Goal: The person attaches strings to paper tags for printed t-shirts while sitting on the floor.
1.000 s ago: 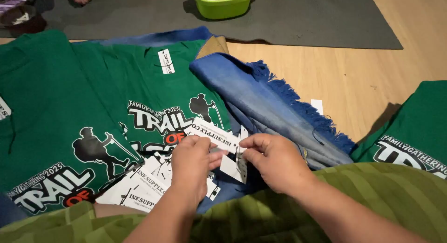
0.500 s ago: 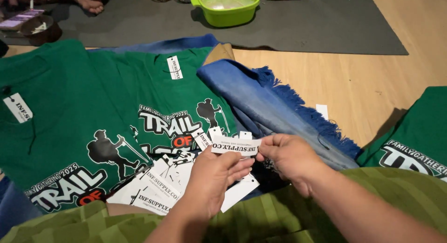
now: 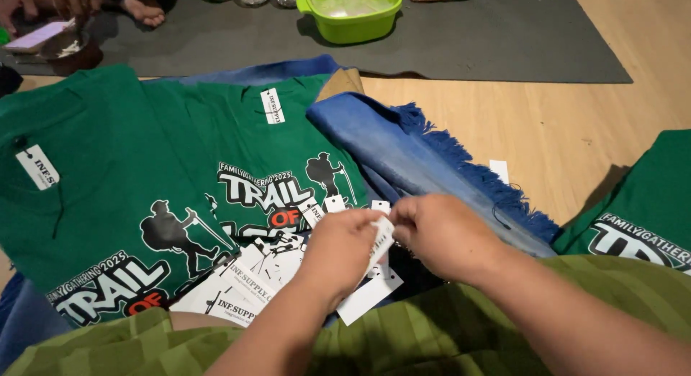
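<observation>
My left hand [image 3: 340, 252] and my right hand [image 3: 445, 235] meet low in the middle of the view, both pinching one white paper hang tag [image 3: 381, 235] between their fingertips. Under the left hand lies a loose pile of several more white tags [image 3: 245, 286], spread over the printed front of a green t-shirt [image 3: 180, 181]. That shirt has a white tag [image 3: 272, 106] hanging at its collar. A second green shirt [image 3: 50, 153] lies to its left, also tagged.
A blue fringed cloth [image 3: 425, 160] lies right of the shirts on the wooden floor [image 3: 576, 124]. Another green printed shirt [image 3: 640, 217] is at the right edge. A lime green bowl [image 3: 353, 9] stands on a dark mat [image 3: 504, 37]. Another person's hand and foot show top left.
The view tilted up slightly. My hands lifted one tag off the pile and now hold it more edge-on, close together between the fingertips.
</observation>
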